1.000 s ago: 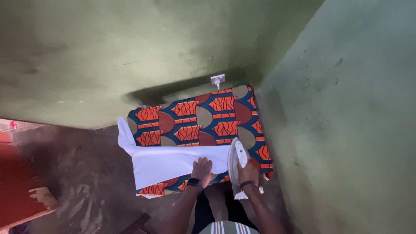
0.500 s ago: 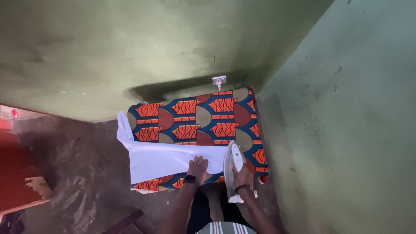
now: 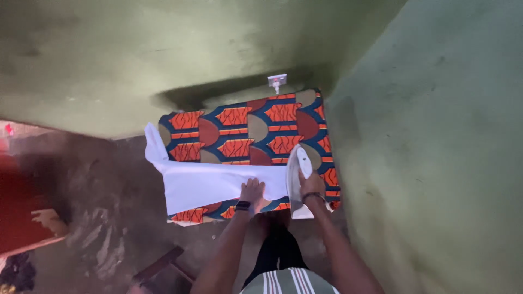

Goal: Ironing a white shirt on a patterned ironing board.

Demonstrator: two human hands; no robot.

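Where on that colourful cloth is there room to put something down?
The far half of the patterned cloth is bare, from the white garment up to the wall socket. The near edge is crowded: the left hand presses the garment, and the right hand grips the iron beside it, by the right wall.

White iron (image 3: 299, 179) upright on white cloth (image 3: 210, 184)

A white cloth (image 3: 210, 185) lies on an orange, navy and brown arch-patterned cover (image 3: 256, 128); the iron (image 3: 298, 179) is white, the walls (image 3: 109, 54) green.
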